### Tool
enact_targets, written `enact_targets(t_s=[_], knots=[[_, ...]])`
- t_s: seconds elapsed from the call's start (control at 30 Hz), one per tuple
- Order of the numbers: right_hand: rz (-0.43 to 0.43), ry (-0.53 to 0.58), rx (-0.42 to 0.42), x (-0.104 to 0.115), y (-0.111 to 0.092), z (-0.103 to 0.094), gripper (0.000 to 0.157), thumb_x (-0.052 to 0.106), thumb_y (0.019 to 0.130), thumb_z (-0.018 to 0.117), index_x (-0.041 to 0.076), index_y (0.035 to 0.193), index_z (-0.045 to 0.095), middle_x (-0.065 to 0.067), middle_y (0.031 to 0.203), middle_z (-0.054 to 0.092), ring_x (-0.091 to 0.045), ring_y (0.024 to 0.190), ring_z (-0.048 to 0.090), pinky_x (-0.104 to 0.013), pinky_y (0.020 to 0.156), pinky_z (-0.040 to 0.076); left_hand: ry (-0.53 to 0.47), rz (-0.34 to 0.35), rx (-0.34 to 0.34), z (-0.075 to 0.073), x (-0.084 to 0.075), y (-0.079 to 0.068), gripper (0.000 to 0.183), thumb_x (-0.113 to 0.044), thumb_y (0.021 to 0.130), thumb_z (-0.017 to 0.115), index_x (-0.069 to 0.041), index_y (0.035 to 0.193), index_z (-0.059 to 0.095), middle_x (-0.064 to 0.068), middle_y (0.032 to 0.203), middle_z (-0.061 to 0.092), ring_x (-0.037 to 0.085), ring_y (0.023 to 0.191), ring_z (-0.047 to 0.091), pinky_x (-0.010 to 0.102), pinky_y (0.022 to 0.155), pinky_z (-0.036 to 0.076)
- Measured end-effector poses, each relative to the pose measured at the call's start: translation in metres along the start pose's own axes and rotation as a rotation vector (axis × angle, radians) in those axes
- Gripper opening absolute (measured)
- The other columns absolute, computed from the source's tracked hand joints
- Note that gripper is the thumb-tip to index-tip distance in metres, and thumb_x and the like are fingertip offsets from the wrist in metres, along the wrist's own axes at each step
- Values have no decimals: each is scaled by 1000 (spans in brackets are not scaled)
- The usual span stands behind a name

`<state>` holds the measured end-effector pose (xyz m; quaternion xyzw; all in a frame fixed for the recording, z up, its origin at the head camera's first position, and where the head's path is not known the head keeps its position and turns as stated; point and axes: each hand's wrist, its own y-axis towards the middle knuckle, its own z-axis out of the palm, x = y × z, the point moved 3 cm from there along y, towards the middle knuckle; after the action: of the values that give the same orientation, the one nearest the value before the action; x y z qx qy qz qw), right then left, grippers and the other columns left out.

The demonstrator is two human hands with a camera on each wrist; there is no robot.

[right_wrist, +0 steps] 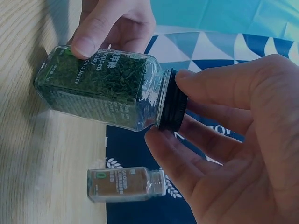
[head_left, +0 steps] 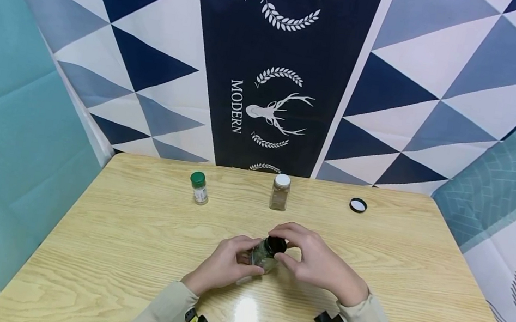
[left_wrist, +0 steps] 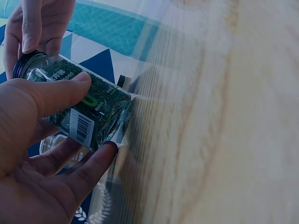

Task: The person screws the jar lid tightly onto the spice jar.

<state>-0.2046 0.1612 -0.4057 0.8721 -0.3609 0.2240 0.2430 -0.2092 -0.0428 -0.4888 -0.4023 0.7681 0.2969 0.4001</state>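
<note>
My left hand (head_left: pixel 229 262) grips a square clear jar of dried green chopped parsley (right_wrist: pixel 103 86) round its body, thumb across the label. The jar tilts low over the table, its top toward my right hand (head_left: pixel 315 260). That hand pinches the black lid (right_wrist: pixel 174 102) at the jar's mouth between thumb and fingers. A white barcode label (left_wrist: pixel 81 126) shows on the jar's side in the left wrist view.
At the table's back stand a small green-capped bottle (head_left: pixel 199 188) on the left and a white-topped jar of brown powder (head_left: pixel 280 193) in the middle. A black lid (head_left: pixel 358 205) lies back right, white inside up. The wooden table (head_left: pixel 128 242) meets a patterned cloth behind.
</note>
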Motion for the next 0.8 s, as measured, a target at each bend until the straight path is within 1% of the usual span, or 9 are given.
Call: enact_targets(t_s=[0.27, 0.6, 0.7, 0.8], knots=[[1, -5, -14, 0, 0, 0, 37, 9, 93, 76, 3, 128, 67, -9, 126, 68, -23, 111, 69, -30, 85, 63, 6, -5, 4, 0, 0, 0, 63, -29, 89, 83, -11, 145, 60, 3, 130, 68, 15, 109, 66, 26, 89, 60], [26, 8, -12, -2, 0, 1, 35, 16, 94, 76, 6, 127, 68, -8, 125, 68, -21, 109, 69, -33, 86, 63, 6, -7, 4, 0, 0, 0, 63, -28, 89, 83, -11, 145, 60, 3, 129, 68, 15, 109, 66, 25, 88, 60], [39, 9, 3, -3, 0, 1, 41, 21, 94, 77, 7, 131, 66, -9, 128, 68, -22, 112, 68, -36, 86, 63, -19, -5, 5, 0, 0, 0, 63, -26, 89, 84, -11, 145, 60, 4, 129, 67, 16, 109, 66, 24, 88, 60], [60, -2, 18, -4, -1, -1, 51, 28, 94, 78, 6, 137, 62, -11, 134, 65, -26, 118, 66, -39, 88, 63, -46, 1, 5, 1, 0, 1, 62, -23, 89, 84, -12, 145, 60, 4, 129, 67, 17, 108, 67, 23, 88, 61]])
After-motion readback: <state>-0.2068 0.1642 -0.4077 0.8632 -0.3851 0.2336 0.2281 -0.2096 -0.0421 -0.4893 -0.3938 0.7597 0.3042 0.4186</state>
